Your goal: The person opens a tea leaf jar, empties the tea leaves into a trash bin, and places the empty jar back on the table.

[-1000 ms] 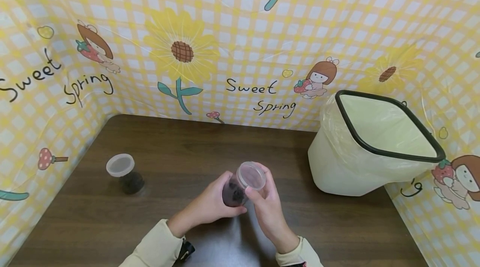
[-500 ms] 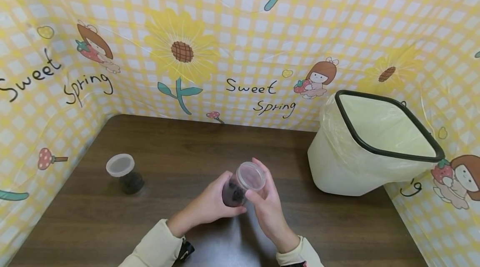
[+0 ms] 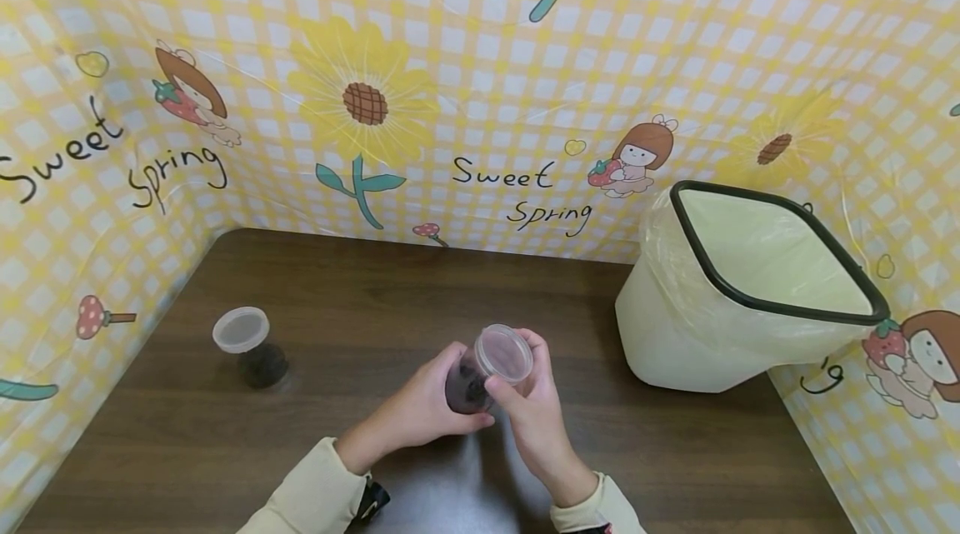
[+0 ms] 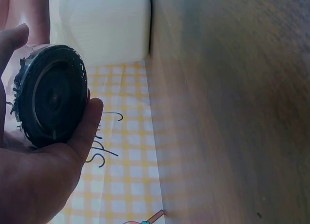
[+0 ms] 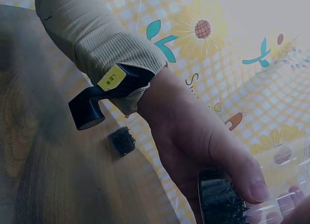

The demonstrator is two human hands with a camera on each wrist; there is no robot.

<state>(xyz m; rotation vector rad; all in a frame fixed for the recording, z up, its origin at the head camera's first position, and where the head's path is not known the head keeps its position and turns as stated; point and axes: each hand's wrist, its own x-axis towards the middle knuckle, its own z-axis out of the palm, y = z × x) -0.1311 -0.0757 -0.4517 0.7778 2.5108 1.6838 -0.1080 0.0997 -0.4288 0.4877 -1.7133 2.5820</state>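
Note:
Between my hands is a clear plastic jar [image 3: 467,388], tilted, with dark shredded stuff at its bottom. My left hand [image 3: 420,411] grips its lower body; in the left wrist view the round dark base [image 4: 54,95] faces the camera, off the table. On top sits a translucent lid [image 3: 504,353]. My right hand [image 3: 542,426] holds the lid's edge, thumb at the near side and fingers behind. The right wrist view shows the left thumb [image 5: 244,180] along the jar's wall. At the left a second lidded jar [image 3: 262,365] stands on the table, with similar dark contents.
A white bin [image 3: 675,334] with a black rim and a plastic liner stands at the right on the brown wooden table [image 3: 352,292]. Yellow checked cloth [image 3: 480,101] with printed flowers and figures walls the table at the back and both sides.
My right thumb has shifted slightly left along the lid's edge, and the fingers behind have moved a little. The left hand and the jar stay almost in place.

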